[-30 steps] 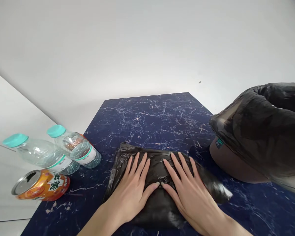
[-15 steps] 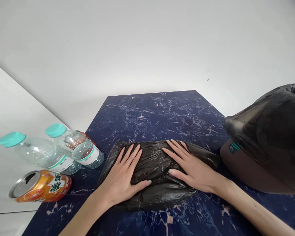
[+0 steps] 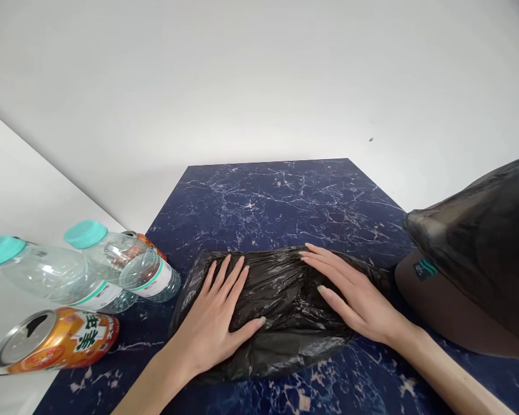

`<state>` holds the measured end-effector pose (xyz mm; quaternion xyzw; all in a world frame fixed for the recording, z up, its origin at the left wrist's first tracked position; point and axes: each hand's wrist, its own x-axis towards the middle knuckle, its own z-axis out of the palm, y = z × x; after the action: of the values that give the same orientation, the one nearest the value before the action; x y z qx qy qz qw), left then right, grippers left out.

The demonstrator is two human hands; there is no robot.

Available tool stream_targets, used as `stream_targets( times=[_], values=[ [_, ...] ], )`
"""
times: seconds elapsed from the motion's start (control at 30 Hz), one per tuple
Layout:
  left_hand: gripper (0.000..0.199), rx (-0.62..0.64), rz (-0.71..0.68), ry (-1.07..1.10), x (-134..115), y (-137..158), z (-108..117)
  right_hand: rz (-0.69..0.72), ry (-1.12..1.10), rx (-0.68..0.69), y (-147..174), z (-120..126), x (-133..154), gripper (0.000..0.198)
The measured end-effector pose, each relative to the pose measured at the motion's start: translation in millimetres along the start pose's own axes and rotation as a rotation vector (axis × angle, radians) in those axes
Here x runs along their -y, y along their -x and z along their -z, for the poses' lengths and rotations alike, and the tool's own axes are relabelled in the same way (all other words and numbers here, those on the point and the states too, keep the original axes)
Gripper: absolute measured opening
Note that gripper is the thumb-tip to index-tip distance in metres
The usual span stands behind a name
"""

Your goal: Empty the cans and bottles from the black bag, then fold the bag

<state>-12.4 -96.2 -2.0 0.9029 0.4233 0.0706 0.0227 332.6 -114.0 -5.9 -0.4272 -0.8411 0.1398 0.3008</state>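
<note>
Bag (image 3: 281, 311) lies flat on the table (image 3: 277, 196), near its front edge. Left hand (image 3: 216, 320) and right hand (image 3: 354, 291) press on it, fingers spread flat, holding nothing. Bottles (image 3: 125, 271) and a can (image 3: 56, 340) lie at 9 o'clock. A bin (image 3: 480, 271) sits at 3 o'clock.

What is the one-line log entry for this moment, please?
left hand: flat on black bag | right hand: flat on black bag | can, bottles left
</note>
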Motion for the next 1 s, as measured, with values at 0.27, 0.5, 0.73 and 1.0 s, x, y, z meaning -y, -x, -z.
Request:
stream_targets(
  times=[0.27, 0.5, 0.73, 1.0],
  values=[
    [0.102, -0.185, 0.169, -0.123, -7.9, -0.5, -23.5, 0.275, 0.057, -0.034, -4.4, -12.7, 47.6, 0.052],
    [0.094, -0.224, 0.178, -0.056, -23.9, 0.2, -17.2, 0.264, 0.103, 0.083, -5.6, -21.9, 52.5, 0.050],
    [0.073, -0.129, -0.081, 0.101, -60.9, 5.8, 9.6, 0.247, 0.164, 0.005, -6.1, -16.4, 42.0, 0.031],
    [0.048, -0.179, -0.101, 0.255, -40.6, 7.2, 21.1, -0.088, -0.062, -0.239, -2.5, -25.4, 20.0, 0.017]
  ],
)
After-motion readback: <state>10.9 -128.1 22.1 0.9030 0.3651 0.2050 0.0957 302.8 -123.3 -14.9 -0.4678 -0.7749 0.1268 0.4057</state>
